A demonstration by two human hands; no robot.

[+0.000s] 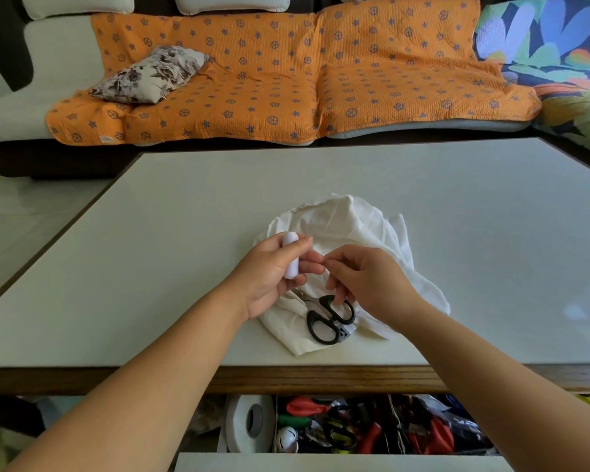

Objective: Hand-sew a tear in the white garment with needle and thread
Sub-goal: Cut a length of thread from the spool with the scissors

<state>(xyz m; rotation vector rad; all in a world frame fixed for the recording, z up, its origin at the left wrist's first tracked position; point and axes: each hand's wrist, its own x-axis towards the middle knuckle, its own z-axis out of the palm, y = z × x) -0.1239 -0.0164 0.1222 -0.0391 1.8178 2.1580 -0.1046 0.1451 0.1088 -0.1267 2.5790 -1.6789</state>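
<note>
The white garment (351, 223) lies crumpled on the table, near its front edge. Black-handled scissors (327, 318) rest on the garment's near part. My left hand (269, 277) grips a white thread spool (291, 255) upright above the cloth. My right hand (365, 281) is just right of the spool, with thumb and forefinger pinched together close to the left fingertips. Whatever they pinch is too thin to make out. No needle can be seen.
The pale table (150, 267) has a wooden front edge. Below it an open drawer (355, 427) holds a roll of tape, balloons and several tools. A sofa with an orange cover (286, 80) and a floral cushion (150, 74) stands behind the table.
</note>
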